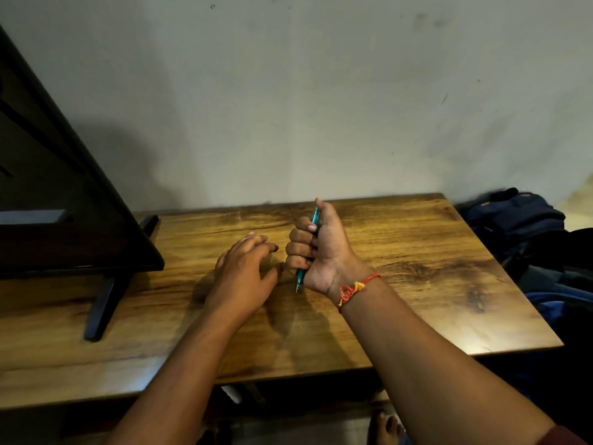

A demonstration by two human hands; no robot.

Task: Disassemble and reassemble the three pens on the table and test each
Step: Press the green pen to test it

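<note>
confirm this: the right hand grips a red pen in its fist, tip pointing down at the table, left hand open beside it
Not quite: the head view shows the pen is teal, not red. The rest holds: the right hand grips it in its fist, tip pointing down at the table, left hand open beside it.

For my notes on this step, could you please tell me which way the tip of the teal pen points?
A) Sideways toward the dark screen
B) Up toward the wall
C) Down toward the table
C: the right hand grips the pen in a fist, and its tip sticks out below the hand, toward the table.
</note>
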